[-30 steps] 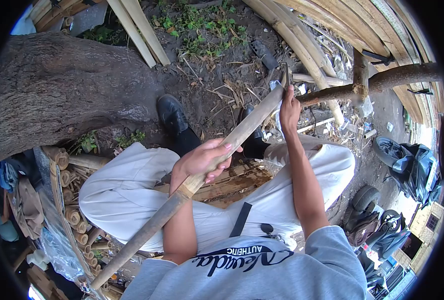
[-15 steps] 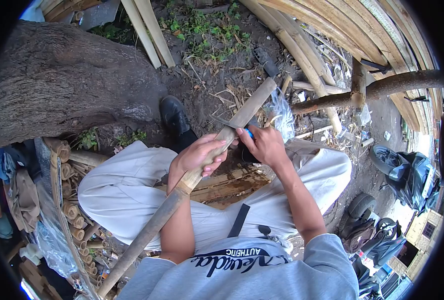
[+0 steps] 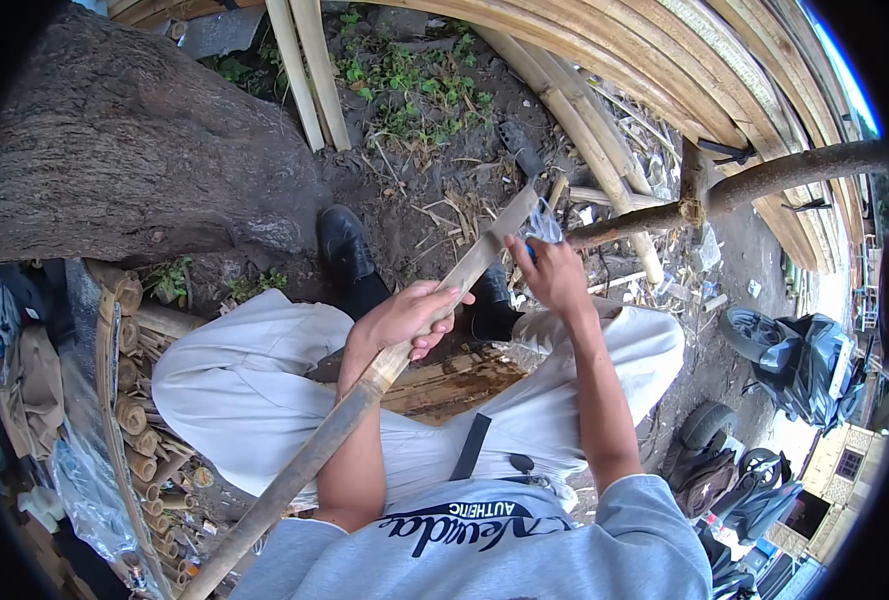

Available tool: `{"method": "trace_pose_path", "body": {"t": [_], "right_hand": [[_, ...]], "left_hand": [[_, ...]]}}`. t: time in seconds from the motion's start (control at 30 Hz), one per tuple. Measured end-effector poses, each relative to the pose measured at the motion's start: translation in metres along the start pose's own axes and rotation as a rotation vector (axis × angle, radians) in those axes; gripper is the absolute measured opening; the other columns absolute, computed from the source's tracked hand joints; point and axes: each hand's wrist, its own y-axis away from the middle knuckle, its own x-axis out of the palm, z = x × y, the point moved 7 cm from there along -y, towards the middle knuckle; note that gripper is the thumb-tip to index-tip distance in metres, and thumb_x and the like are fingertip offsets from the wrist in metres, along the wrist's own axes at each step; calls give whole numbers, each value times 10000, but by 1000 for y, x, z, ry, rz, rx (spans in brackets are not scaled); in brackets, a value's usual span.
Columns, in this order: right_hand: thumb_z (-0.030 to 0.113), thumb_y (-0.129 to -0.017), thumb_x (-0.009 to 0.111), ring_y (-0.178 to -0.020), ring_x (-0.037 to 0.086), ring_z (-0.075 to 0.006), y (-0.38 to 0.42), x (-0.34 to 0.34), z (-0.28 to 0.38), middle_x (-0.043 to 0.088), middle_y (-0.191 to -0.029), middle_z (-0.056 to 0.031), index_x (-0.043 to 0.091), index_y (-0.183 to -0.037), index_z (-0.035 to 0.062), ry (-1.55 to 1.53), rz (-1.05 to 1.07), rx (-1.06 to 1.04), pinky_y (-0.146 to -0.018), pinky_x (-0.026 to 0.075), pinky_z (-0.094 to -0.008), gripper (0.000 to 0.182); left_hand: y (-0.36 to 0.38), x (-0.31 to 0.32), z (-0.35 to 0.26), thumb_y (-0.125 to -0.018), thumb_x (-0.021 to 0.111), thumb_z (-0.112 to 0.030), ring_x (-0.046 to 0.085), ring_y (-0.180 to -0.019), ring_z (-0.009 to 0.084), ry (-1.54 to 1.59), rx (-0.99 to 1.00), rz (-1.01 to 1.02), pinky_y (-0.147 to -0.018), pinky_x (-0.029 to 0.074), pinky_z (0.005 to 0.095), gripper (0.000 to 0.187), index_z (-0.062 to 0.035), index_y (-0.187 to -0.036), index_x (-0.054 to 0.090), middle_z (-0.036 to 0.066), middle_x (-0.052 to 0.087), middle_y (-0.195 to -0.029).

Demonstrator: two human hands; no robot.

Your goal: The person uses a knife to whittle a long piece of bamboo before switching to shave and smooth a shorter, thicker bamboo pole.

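A long bamboo pole (image 3: 335, 435) slants from the lower left, along my left forearm, up past my lap to a pale, flattened far end. My left hand (image 3: 405, 318) wraps round it near the middle. Farther along, my right hand (image 3: 555, 275) is closed on the blue handle (image 3: 532, 248) of a knife. Its thumb lies close to the pole's upper part. The knife's blade is hard to make out now, at or behind the pole.
A thick tree trunk (image 3: 145, 150) lies at the left, with stacked bamboo pieces (image 3: 140, 440) below it. Long bamboo strips (image 3: 665, 70) arch over the upper right, near a brown branch (image 3: 795, 175). A motorcycle (image 3: 810, 350) stands at the right. Shavings litter the ground.
My right hand with the knife has moved up and outward along the pole, toward its far end. My left hand keeps its grip, and the pole's far end has dipped slightly.
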Motion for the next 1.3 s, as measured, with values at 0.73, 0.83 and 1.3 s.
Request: {"method": "trace_pose_path", "body": {"t": [0.73,0.83,1.3], "right_hand": [[620,-1042,403,-812,694,-488,-22,8,-94,687,-763,-282,728,-759,4,258,-21,315,-764,552,-573,751],[611,-1042,408,-846,707,-495,-2,-30,-50,691,-822,-332,749,-820,0,165,-68,440,-788,555,-571,734],[586,-1057,415,-795,673,-524,29,-34,-48,669,-754,-315,716,-813,-14,48,-247,506,-755,519,-586,715]], "left_hand": [[38,18,-11,-1098,496,-249,390,-481,12,-135,71,82,-388,369,208,386,4,-1390,486,-44,414,-749],[41,20,-23,-1107,469,-260,363,-451,0,-21,121,89,-366,342,193,406,12,-1409,485,-56,392,-727],[37,19,-28,-1120,407,-365,381,-390,17,121,189,125,-331,357,191,524,54,-1427,475,-31,442,-704]]}}
